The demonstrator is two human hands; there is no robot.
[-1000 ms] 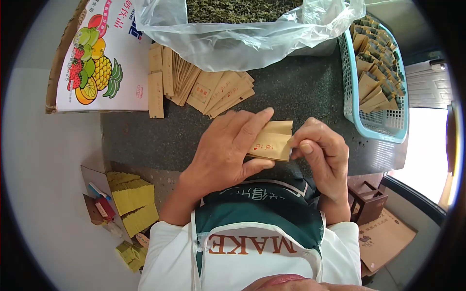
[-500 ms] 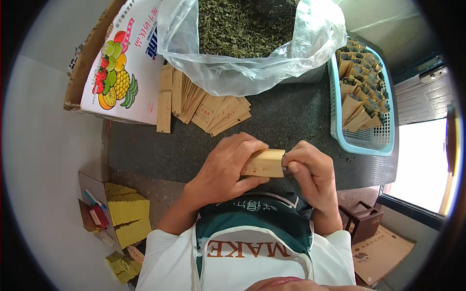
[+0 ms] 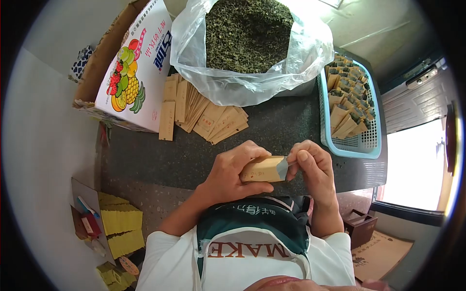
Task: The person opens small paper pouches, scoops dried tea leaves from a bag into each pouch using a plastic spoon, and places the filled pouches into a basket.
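1. Small tan paper packet with red print and a grey-blue end: held above the near edge of the dark speckled table, about midway along it, its grey end toward the right.
2. Left hand: fingers closed around the packet's left part, thumb along the near side, the others over the far side.
3. Right hand: thumb and forefinger nearly together at the grey end; what lies between them is too small to tell.
4. Flat tan paper packets, fanned out: on the table, beyond the left hand, overlapping.
5. Clear plastic bag: toward the far edge, behind the fan; contains dried dark-green leaf.
6. White cardboard box with printed fruit: at the left edge, beside the fan.
7. Light-blue plastic basket: near the right edge; holds rows of tan-and-dark packets.
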